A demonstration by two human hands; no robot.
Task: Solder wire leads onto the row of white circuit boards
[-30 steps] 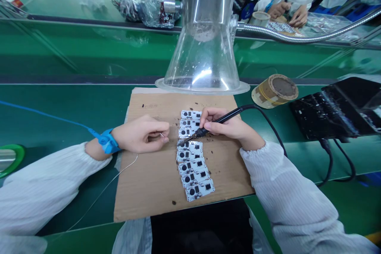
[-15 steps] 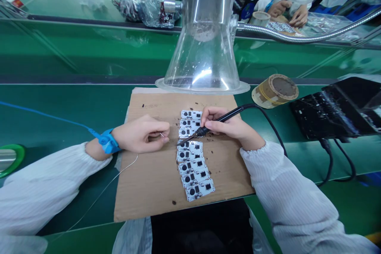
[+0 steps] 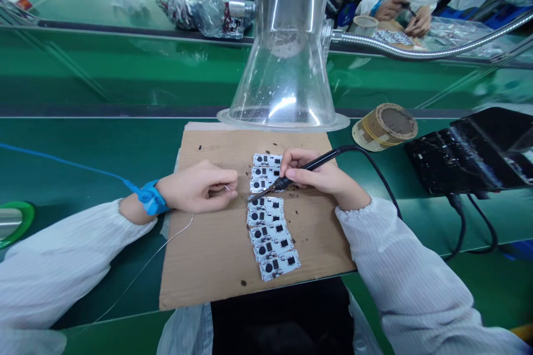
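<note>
Several white circuit boards (image 3: 266, 218) with black parts lie in an overlapping column on a cardboard sheet (image 3: 200, 266). My right hand (image 3: 312, 172) is closed around a black soldering iron (image 3: 320, 160), held like a pen. The iron's tip points down and left at the left edge of a board in the upper middle of the column; whether it touches cannot be told. Left of the column, my left hand (image 3: 204, 187) pinches a thin solder wire (image 3: 166, 242), which trails down past the wrist. Its short end shows at the fingertips, apart from the boards.
A clear fume hood (image 3: 287, 77) hangs over the cardboard's far edge. To the right stand a round tan container (image 3: 385, 126) and a black boxy unit (image 3: 462, 155) with cables. A blue wrist strap (image 3: 152, 198) runs a cord leftward. Across the bench, a co-worker's hands (image 3: 418, 22) handle boards.
My hands and the iron stay almost where they were, with only a tiny shift at the iron's tip. The co-worker's hand across the bench has moved slightly.
</note>
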